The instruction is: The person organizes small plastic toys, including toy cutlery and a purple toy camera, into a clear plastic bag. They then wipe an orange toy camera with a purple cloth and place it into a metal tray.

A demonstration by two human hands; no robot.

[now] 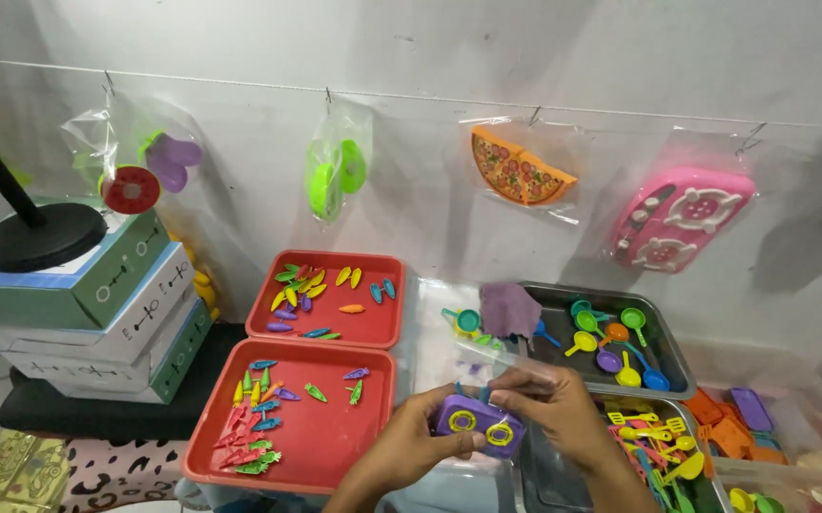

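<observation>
My left hand (409,439) and my right hand (563,410) together hold a small purple toy stove (477,425) with two yellow burner rings. A clear plastic bag (516,373) is pinched at the stove's top by my right fingers. The hands hover over a clear plastic bin (449,351), between a near red tray (335,446) of small coloured toy pieces and grey metal trays on the right.
A far red tray (373,328) holds more small pieces. A grey metal tray (672,366) holds toy pans; another (535,470) holds toy utensils. Bagged toys hang on a wire: pizza (520,169), pink stove (682,217), green pieces (335,176). Stacked boxes (97,313) stand left.
</observation>
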